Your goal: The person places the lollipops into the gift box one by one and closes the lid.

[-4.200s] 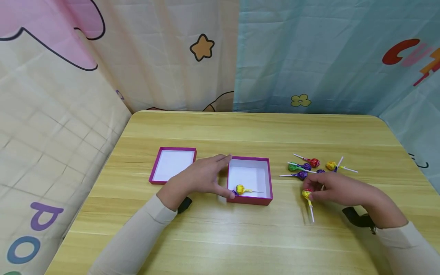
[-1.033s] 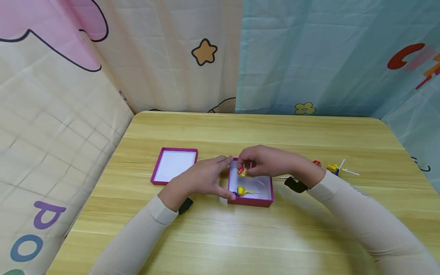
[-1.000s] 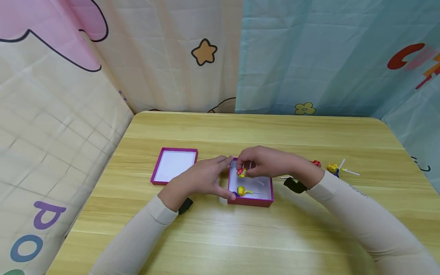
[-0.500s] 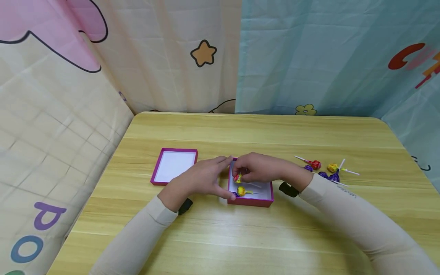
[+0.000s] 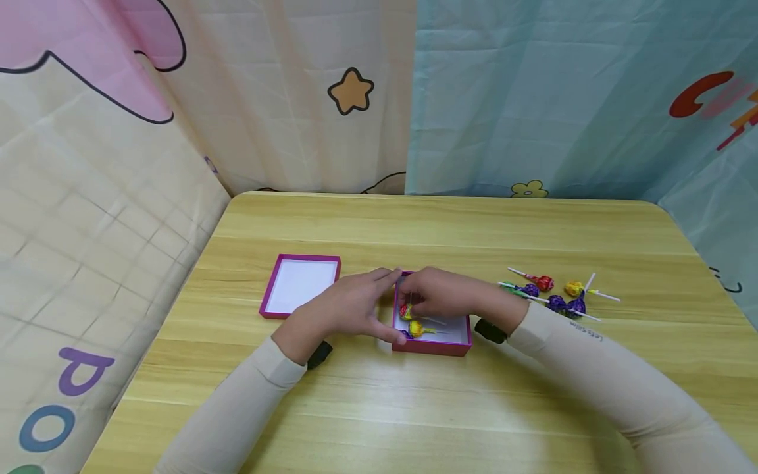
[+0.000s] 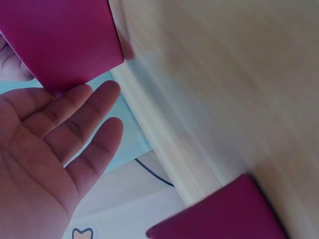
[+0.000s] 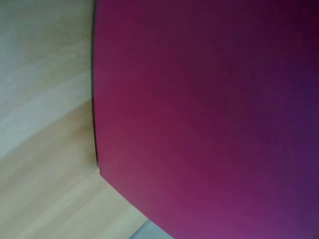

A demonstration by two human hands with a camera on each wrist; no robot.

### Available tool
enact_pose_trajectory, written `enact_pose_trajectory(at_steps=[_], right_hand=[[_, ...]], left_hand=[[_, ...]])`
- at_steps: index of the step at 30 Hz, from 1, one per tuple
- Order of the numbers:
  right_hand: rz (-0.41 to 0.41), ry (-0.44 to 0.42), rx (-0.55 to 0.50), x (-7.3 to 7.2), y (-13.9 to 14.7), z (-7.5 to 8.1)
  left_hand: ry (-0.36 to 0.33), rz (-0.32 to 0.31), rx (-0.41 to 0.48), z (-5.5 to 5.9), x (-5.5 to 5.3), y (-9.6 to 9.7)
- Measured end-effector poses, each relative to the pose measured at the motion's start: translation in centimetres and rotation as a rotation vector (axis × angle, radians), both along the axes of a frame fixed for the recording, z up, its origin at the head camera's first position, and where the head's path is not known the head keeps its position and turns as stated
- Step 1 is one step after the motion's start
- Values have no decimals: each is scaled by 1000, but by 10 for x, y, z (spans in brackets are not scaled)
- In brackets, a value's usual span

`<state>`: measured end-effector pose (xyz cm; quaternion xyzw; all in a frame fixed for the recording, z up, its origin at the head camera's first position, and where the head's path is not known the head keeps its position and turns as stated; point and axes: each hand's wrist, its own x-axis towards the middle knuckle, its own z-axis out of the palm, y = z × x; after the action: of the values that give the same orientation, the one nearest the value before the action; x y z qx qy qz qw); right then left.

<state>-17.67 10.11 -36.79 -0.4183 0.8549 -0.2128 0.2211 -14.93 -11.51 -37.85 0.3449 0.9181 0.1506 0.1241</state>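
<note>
In the head view, an open magenta box [image 5: 431, 348] with a white inside stands on the table. My left hand [image 5: 355, 307] lies along its left side, index fingertip near the far corner and thumb at the near one; in the left wrist view the fingers are fairly straight against the box wall [image 6: 65, 40]. Reaching inside, my right hand [image 5: 444, 293] pinches a red-and-yellow wrapped lollipop [image 5: 405, 312] low in the box. A yellow lollipop [image 5: 416, 328] and a purple one [image 5: 405, 334] lie along the near wall. Box wall [image 7: 199, 124] fills most of the right wrist view.
The magenta lid [image 5: 302, 284] lies inside up, left of the box. Right of it are several loose lollipops, among them a red one [image 5: 545, 283], a yellow one [image 5: 573, 288] and a purple one [image 5: 576, 305]. A curtain [image 5: 521, 99] hangs behind the table [image 5: 379, 408].
My right hand picked the red-and-yellow lollipop from the right, carried it left over the box, and has lowered it inside, toward the left wall. My left hand stays at the box.
</note>
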Motion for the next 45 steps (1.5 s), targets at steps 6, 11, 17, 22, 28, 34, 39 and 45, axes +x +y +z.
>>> enact_pose_trajectory(at_steps=[6, 11, 17, 22, 28, 34, 39, 45], right_hand=[[-2, 12, 16, 1, -1, -4], [-25, -10, 7, 3, -2, -4], [-32, -19, -15, 3, -2, -6], [-25, -21, -26, 4, -1, -8], [-23, -25, -21, 4, -1, -9], [-34, -6, 1, 3, 0, -11], [-39, -5, 13, 4, -1, -9], [-46, -5, 44, 7, -3, -8]], left_hand=[[2, -1, 2, 0, 0, 0], [0, 7, -8, 1, 1, 0], [3, -1, -11, 1, 1, 1], [-3, 0, -11, 1, 1, 1], [0, 1, -11, 1, 0, 1], [2, 5, -18, 2, 0, 1], [-4, 10, -22, 2, 0, 2], [-8, 10, -21, 1, 0, 2]])
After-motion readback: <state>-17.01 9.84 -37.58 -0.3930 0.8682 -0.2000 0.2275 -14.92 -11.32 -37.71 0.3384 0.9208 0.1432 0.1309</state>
